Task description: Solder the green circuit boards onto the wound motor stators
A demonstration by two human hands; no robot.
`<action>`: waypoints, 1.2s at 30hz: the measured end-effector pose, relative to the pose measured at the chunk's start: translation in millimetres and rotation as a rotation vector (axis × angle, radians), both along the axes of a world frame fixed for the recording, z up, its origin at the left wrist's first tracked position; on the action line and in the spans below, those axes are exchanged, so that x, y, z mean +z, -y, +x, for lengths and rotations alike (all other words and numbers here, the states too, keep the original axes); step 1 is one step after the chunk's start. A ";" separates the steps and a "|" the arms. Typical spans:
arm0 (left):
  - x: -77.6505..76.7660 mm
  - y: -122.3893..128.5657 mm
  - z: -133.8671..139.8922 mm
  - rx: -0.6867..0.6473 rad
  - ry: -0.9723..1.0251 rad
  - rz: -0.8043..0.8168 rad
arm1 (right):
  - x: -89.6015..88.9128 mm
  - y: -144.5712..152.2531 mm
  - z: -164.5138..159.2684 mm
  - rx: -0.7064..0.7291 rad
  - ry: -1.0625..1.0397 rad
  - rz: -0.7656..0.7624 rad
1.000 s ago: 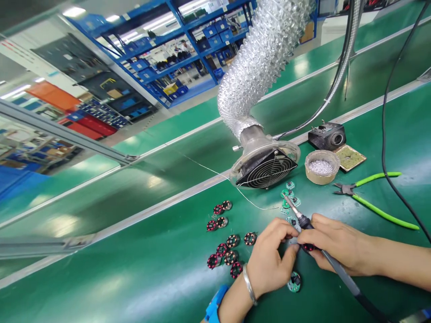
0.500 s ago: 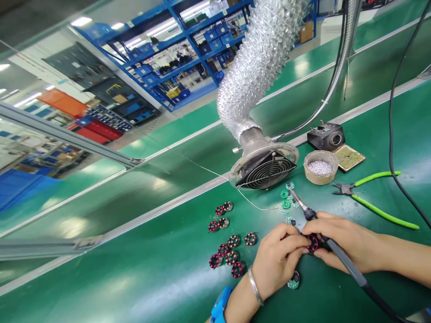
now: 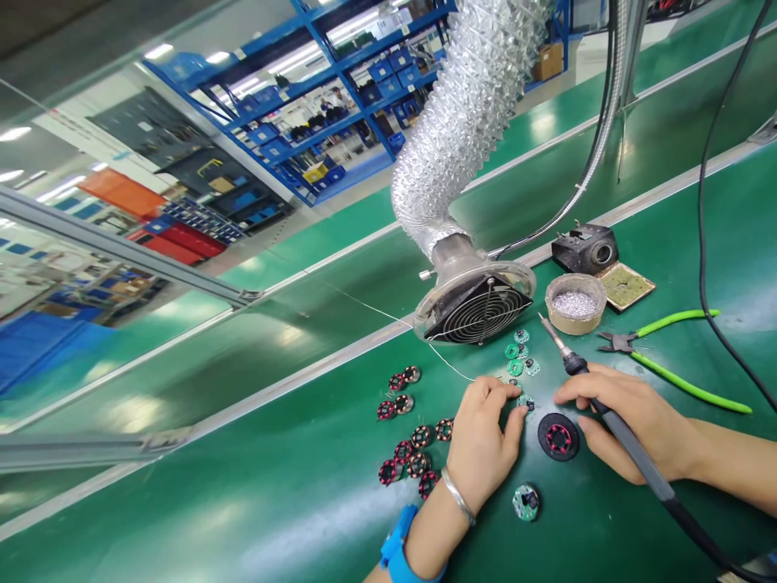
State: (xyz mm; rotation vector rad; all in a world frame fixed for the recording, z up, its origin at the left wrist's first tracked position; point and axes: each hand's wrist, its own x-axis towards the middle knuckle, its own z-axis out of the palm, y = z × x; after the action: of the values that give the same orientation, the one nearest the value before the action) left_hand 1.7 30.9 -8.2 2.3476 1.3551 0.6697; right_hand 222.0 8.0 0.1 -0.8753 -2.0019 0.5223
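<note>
Between the hands on the desk (image 3: pixel 291 470): bare coil (image 3: pixel 558 438), black ring (image 3: pixel 542 437) around it
Left hand (image 3: pixel 486 429): at a loose board (image 3: pixel 524 400), grip unclear
Right hand (image 3: pixel 643 417): grasping the iron (image 3: pixel 631 448)
Boarded: seemingly one unit (image 3: pixel 526 502)
Unboarded: the other coils (image 3: pixel 403 452)

In right hand (image 3: pixel 647 417): soldering iron (image 3: pixel 631 450), grey and black. Between hands: disc (image 3: pixel 558 437), black, ring of pink spots. At left hand (image 3: pixel 486 429): circuit board (image 3: pixel 523 400), green. Left of left hand: coils (image 3: pixel 418 464), dark, pink- or copper-spotted. Beyond right hand: pliers (image 3: pixel 673 381), lime-green-handled.
</note>
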 end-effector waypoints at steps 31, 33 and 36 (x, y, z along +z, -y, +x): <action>31.7 19.0 18.1 -0.034 0.616 -0.480 | 14.2 6.3 -12.6 0.138 0.127 0.353; 31.5 16.3 14.6 -0.078 0.590 -0.431 | 10.9 5.0 -5.4 0.086 0.136 0.303; 30.2 10.1 10.0 -0.247 0.453 -0.255 | 5.1 2.0 6.4 -0.078 0.080 0.196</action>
State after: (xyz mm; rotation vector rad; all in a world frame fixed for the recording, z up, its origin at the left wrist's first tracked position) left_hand 11.7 20.9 21.9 1.9618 0.8787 0.8326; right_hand 228.3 5.9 5.2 -0.8598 -2.0415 0.2451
